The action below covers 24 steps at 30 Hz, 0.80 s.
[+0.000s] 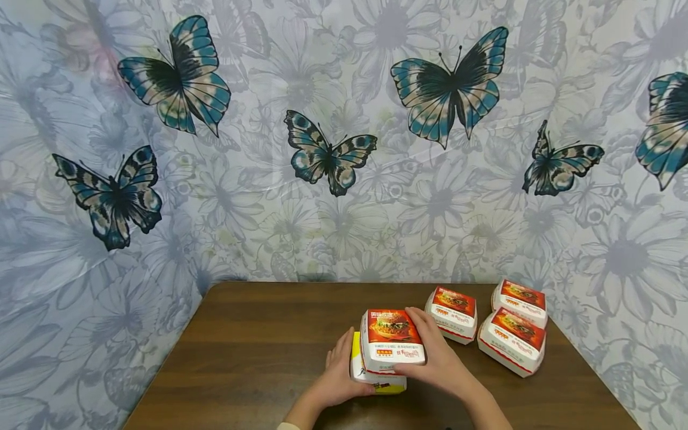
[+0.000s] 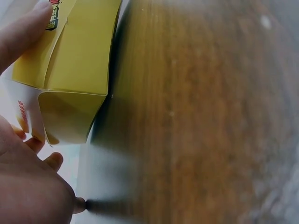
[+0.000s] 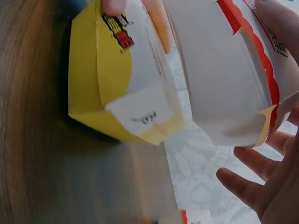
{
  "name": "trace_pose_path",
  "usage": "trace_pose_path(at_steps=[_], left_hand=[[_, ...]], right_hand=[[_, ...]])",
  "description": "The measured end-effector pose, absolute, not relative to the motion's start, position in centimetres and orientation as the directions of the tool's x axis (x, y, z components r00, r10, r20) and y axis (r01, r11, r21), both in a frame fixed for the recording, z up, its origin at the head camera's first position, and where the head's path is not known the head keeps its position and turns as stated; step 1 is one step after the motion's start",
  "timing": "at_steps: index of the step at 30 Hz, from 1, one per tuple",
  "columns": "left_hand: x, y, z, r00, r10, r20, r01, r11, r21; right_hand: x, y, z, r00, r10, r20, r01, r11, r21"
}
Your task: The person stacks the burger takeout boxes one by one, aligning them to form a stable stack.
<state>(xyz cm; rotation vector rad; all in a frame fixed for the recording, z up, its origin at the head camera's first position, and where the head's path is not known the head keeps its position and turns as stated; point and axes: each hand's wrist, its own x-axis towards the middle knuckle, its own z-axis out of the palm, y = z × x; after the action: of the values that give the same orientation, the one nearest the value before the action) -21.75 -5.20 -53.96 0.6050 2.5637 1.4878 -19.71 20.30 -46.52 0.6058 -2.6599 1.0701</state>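
A yellow-and-white burger box (image 1: 392, 389) stands on the brown table. My left hand (image 1: 338, 375) grips it from the left, thumb on the near side and fingers round the far side; the left wrist view shows its yellow wall (image 2: 86, 46) close up. Directly over it is a red-and-white burger box (image 1: 391, 337) with a burger picture on its lid. My right hand (image 1: 438, 356) holds that box from the right, between thumb and fingers. From the right wrist, its pale underside (image 3: 215, 74) shows beside the yellow box (image 3: 84, 70), with a gap between them.
To the right, three more red-and-white burger boxes sit on the table: one box (image 1: 452, 315) just beyond my right hand, a front box (image 1: 513, 341) and another box (image 1: 520, 298) behind it. A butterfly-patterned cloth (image 1: 333, 239) hangs behind the wooden table (image 1: 258, 334).
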Motion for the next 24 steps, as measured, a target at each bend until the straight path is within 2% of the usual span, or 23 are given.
trace_pose_path(at_steps=[24], left_hand=[[-21.8,-5.1,-54.7,-0.911,0.383,0.152,0.313,0.403,0.860]], right_hand=[[-20.4,18.2,-47.5,-0.914,-0.307,0.267,-0.403,0.600,-0.691]])
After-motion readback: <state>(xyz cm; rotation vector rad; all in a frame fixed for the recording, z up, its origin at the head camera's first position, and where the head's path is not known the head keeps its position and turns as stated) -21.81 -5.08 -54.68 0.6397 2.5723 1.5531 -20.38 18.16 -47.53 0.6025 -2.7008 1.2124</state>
